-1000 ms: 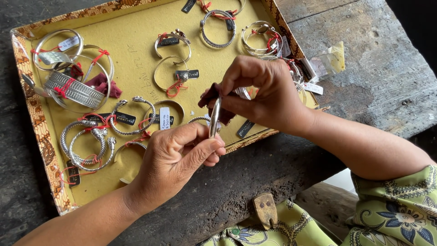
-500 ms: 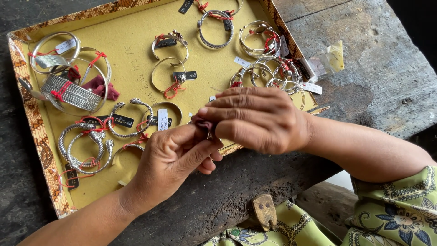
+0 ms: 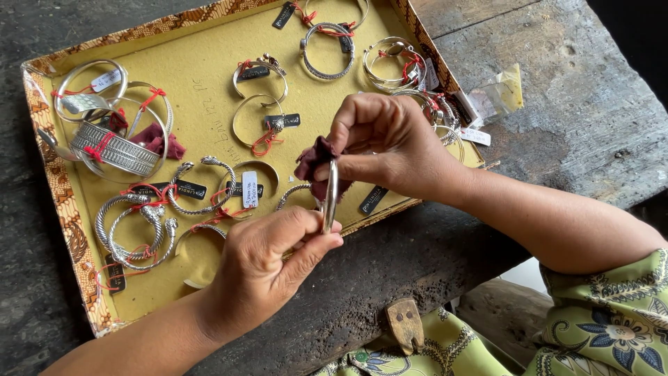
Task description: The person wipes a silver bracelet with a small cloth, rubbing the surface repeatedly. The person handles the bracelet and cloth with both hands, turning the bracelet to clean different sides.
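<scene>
The left hand (image 3: 268, 268) pinches a silver bangle (image 3: 330, 195) between thumb and fingers, holding it upright and edge-on so its rim faces the other hand. The right hand (image 3: 390, 146) presses a dark red cloth (image 3: 314, 159) against the bangle's top, fingers closed on the cloth. Both are held just above the near edge of a yellow tray (image 3: 209, 83) of tagged bracelets on the worn desk (image 3: 577, 104).
</scene>
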